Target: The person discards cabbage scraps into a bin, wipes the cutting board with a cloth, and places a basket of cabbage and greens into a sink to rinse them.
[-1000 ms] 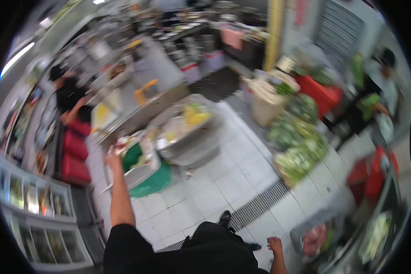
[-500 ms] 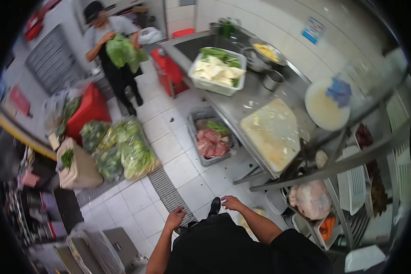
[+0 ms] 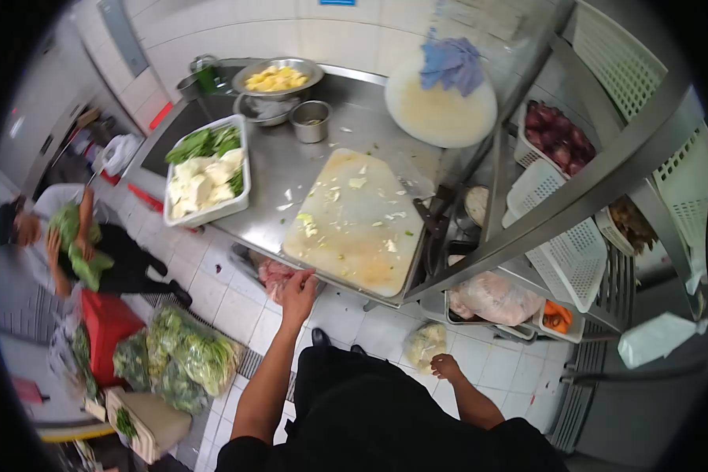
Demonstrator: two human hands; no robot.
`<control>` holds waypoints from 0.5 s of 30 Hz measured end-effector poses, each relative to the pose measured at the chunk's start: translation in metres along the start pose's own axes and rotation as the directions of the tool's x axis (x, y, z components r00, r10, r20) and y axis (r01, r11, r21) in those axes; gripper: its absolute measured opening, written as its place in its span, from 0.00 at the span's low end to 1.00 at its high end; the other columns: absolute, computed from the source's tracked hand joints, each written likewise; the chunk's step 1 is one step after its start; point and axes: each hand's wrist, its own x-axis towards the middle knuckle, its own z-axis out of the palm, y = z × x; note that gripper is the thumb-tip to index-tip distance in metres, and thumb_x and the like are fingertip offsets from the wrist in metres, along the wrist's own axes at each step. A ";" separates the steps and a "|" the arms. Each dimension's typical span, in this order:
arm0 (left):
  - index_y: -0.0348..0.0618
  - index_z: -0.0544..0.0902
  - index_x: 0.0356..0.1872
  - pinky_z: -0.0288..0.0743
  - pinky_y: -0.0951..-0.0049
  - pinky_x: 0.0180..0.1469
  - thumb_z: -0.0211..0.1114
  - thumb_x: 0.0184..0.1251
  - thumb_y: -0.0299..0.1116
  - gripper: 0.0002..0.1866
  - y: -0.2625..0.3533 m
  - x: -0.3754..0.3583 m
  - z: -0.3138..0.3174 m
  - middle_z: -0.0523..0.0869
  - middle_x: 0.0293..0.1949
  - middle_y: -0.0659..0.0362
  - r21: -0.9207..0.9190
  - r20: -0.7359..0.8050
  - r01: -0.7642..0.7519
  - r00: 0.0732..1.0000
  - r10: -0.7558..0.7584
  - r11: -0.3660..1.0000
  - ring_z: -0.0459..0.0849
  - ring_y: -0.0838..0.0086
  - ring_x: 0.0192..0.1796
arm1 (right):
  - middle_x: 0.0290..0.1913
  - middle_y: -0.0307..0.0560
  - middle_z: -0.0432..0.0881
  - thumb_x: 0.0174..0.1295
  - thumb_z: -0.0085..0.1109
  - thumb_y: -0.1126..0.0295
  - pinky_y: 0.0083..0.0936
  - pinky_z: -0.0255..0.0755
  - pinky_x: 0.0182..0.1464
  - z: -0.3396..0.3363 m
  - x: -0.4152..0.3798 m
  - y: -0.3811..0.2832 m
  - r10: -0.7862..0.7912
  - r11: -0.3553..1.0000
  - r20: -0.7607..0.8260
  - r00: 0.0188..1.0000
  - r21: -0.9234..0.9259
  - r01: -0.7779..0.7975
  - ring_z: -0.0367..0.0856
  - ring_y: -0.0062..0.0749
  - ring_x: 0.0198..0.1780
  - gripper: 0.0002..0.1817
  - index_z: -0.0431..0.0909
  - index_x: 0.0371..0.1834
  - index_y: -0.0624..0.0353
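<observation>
My left hand is raised at the steel table's front edge, fingers loosely apart and nothing in them. It is nearest to the cutting board, which is strewn with vegetable scraps. Partly hidden behind this hand and the table edge is raw meat in a grey bin on the floor. My right hand hangs low on the other side, empty, with its fingers slightly bent. In this view it overlaps the edge of a clear bag with pale contents on the floor.
On the steel table stand a white tub of greens and pale pieces, a bowl of yellow pieces and a metal pot. Shelving rises at right. A person holds leaves near bagged greens.
My view and body have turned right, toward the table and cutting board. My left hand has come up to the table's edge; my right hand now hangs by the floor bag.
</observation>
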 end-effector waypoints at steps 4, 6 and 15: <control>0.37 0.80 0.47 0.74 0.78 0.35 0.58 0.63 0.34 0.15 0.072 0.088 0.059 0.84 0.35 0.57 -0.072 0.170 -0.136 0.975 0.146 0.988 0.79 0.78 0.31 | 0.31 0.42 0.82 0.57 0.57 0.64 0.23 0.74 0.24 0.023 -0.025 0.023 0.070 0.991 -0.039 0.997 0.116 -0.065 0.81 0.29 0.26 0.14 0.76 0.45 0.56; 0.38 0.80 0.47 0.74 0.76 0.37 0.58 0.63 0.35 0.15 0.103 0.135 0.090 0.85 0.36 0.57 -0.095 0.234 -0.202 0.947 0.219 0.975 0.80 0.76 0.31 | 0.30 0.42 0.82 0.59 0.57 0.65 0.22 0.74 0.23 0.040 -0.034 0.028 0.108 0.984 -0.084 0.991 0.154 -0.095 0.81 0.27 0.26 0.12 0.75 0.45 0.56; 0.41 0.79 0.48 0.71 0.60 0.52 0.59 0.58 0.38 0.18 0.327 0.324 0.231 0.81 0.43 0.47 0.123 0.077 -0.798 0.601 0.796 0.590 0.78 0.52 0.48 | 0.31 0.45 0.82 0.60 0.55 0.69 0.22 0.74 0.24 0.101 -0.107 -0.021 0.221 0.835 -0.409 0.885 0.548 0.045 0.80 0.27 0.24 0.14 0.74 0.48 0.61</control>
